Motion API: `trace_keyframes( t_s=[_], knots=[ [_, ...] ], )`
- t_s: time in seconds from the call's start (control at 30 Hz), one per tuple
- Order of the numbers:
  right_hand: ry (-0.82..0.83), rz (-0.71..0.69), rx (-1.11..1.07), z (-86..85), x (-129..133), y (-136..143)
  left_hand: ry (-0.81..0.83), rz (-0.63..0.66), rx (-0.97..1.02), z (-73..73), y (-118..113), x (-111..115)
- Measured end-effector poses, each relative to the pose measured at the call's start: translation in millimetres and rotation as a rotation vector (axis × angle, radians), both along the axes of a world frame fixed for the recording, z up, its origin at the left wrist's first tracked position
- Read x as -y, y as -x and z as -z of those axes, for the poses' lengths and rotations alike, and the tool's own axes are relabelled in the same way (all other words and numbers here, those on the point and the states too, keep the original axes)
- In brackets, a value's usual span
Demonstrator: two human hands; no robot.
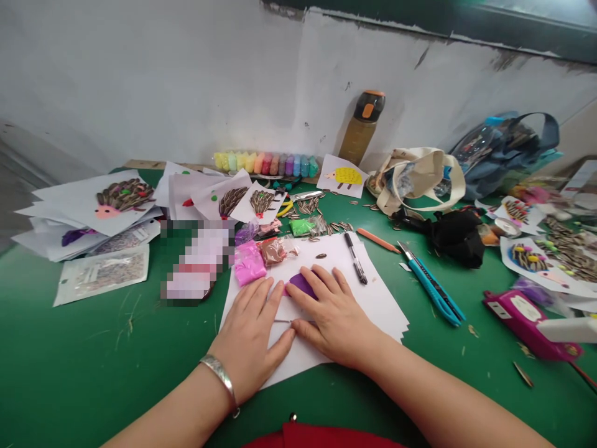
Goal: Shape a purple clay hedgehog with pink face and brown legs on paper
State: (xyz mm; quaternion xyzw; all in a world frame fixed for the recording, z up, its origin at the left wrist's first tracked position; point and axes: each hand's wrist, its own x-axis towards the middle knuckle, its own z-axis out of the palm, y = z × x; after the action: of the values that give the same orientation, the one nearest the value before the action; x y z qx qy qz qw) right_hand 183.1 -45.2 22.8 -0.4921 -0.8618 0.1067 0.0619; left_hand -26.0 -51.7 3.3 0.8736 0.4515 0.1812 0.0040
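Note:
A stack of white paper point(373, 298) lies in front of me, with a flat piece of purple clay point(302, 285) and a bit of pink at its left edge. My right hand point(331, 311) rests over the purple piece, fingers spread and partly covering it. Flat on the paper to its left is my left hand point(254, 330), fingers stretched out and a silver bracelet on its wrist. Between the two thumbs a short thin dark line shows; I cannot tell what it is. Beyond the fingers are a pink clay packet point(249, 261), a brown clay packet point(274, 251) and a black pen point(356, 258).
To the right lie a blue utility knife point(431, 283), an orange stick point(377, 240) and a magenta glue gun-like device point(527, 323). Seed-covered hedgehog pictures point(124, 194) are piled left. Behind stand a bottle point(361, 127), clay packets point(265, 163) and a cloth bag point(420, 180).

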Motion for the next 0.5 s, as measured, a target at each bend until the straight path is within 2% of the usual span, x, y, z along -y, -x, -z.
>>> trace_keyframes(
  t_s=[0.27, 0.5],
  knots=[
    [-0.023, 0.004, 0.013, 4.9, 1.1, -2.4, 0.105, 0.006, 0.038, -3.2, -0.1, 1.7],
    [-0.023, -0.006, 0.007, 3.3, 0.5, -3.2, 0.117, 0.032, 0.063, -3.4, 4.1, 0.8]
  ],
)
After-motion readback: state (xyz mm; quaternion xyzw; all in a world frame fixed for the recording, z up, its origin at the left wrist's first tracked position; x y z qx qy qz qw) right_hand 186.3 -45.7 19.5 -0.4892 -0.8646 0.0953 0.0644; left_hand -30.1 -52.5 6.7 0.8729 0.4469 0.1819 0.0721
